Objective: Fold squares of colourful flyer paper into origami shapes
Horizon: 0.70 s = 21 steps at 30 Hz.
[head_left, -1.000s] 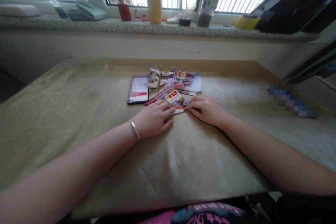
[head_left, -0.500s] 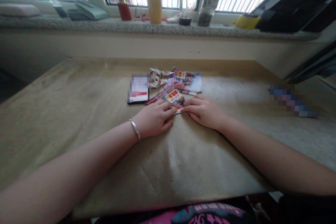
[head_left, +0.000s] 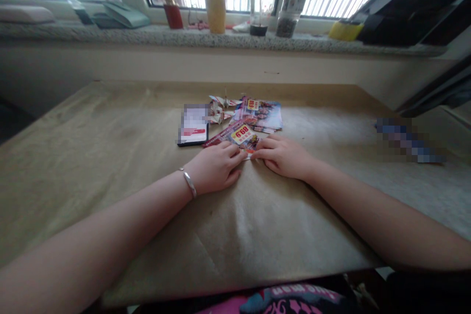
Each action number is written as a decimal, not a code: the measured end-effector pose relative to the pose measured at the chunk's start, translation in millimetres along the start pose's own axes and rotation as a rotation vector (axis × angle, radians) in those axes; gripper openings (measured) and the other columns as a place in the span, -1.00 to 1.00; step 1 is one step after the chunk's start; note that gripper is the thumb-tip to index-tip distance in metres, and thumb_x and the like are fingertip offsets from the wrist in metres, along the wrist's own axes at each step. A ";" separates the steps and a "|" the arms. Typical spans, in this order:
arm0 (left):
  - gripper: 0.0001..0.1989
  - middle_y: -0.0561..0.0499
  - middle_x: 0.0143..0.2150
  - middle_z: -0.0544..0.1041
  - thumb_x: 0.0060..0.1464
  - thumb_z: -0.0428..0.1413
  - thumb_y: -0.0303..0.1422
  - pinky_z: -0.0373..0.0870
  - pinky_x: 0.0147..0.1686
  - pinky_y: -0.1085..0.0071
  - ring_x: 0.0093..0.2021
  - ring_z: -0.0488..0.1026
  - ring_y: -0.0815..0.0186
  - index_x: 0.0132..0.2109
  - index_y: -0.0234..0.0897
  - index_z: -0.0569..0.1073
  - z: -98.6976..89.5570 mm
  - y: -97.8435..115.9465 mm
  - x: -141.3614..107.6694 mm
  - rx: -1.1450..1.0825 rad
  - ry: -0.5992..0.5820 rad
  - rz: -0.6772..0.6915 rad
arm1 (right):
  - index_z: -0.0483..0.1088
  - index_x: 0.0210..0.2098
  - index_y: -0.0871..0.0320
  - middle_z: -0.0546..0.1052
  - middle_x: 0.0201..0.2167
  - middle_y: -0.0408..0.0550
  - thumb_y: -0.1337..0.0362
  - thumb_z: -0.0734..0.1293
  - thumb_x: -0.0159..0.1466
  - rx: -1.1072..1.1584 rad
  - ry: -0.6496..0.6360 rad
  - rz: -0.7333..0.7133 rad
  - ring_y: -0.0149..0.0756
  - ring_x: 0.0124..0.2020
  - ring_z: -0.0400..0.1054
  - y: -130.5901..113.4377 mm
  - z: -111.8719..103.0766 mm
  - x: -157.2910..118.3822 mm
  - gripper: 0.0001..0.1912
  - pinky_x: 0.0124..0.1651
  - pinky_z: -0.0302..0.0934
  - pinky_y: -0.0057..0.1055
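A colourful printed paper sheet, marked 89.9, lies at an angle on the table in front of me. My left hand is closed on its near left edge, fingers curled and pressing down. From the other side my right hand pinches the near right part, its fingertips close to those of the left. A narrow pale strip shows along the edge between the fingers. Folded paper cranes sit just beyond the sheet, beside a stack of similar printed sheets.
Left of the cranes lies a phone with its screen lit. A blurred flat item rests at the table's right. The table meets a wall under a stone windowsill holding bottles, a yellow tape roll and other objects.
My right hand has shifted slightly left along the sheet's near edge, its fingers curling a little more. The left hand stays almost where it was.
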State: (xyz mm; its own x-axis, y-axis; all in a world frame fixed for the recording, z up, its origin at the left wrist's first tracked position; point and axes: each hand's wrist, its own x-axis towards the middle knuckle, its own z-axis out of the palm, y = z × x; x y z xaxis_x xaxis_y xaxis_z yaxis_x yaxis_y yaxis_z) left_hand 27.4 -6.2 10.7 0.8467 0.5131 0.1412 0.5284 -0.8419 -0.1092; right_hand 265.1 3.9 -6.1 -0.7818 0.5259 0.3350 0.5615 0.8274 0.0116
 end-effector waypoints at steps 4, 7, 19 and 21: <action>-0.58 -0.19 -0.05 0.44 0.17 -0.02 -0.28 0.39 -0.04 0.21 -0.08 0.38 0.11 0.12 -0.38 0.37 -0.9 -1.1 -0.2 0.015 -0.011 0.026 | 0.48 -0.09 0.05 0.49 -0.15 0.00 0.36 0.20 0.29 -0.064 -0.044 -0.013 -0.24 -0.17 0.28 0.4 -3.7 -1.1 -0.72 -0.16 0.15 -0.33; -0.58 -0.19 -0.04 0.44 0.17 -0.01 -0.28 0.39 -0.04 0.21 -0.08 0.38 0.12 0.12 -0.38 0.37 -0.6 -1.6 -0.7 0.022 -0.006 0.026 | 0.46 -0.08 0.02 0.48 -0.10 -0.02 0.34 0.20 0.29 -0.121 -0.082 -0.005 -0.22 -0.15 0.29 -0.9 -7.9 -1.8 -0.72 -0.15 0.11 -0.31; -0.56 -0.21 -0.03 0.43 0.19 -0.04 -0.27 0.39 -0.02 0.17 -0.05 0.37 0.10 0.14 -0.40 0.34 0.7 -2.4 -1.9 -0.011 -0.022 0.025 | 0.43 -0.04 -0.04 0.49 -0.06 -0.07 0.35 0.23 0.27 -0.193 -0.134 0.007 -0.22 -0.16 0.32 5.1 -14.4 -8.5 -0.69 -0.13 0.06 -0.30; -0.56 -0.21 -0.02 0.43 0.19 -0.05 -0.27 0.38 -0.01 0.17 -0.05 0.37 0.10 0.15 -0.40 0.34 0.6 -2.4 -2.1 -0.014 -0.026 0.024 | 0.44 -0.05 -0.04 0.49 -0.07 -0.07 0.37 0.22 0.27 -0.178 -0.141 0.023 -0.22 -0.15 0.33 7.0 -15.4 -9.7 -0.68 -0.11 0.07 -0.30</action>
State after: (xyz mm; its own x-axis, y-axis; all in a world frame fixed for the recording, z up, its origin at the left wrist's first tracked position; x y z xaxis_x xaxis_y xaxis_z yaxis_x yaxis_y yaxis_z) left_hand 24.5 -5.1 10.1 0.8603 0.4970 0.1134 0.5075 -0.8560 -0.0986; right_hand 280.8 1.5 5.2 -0.7911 0.5771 0.2027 0.6092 0.7734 0.1753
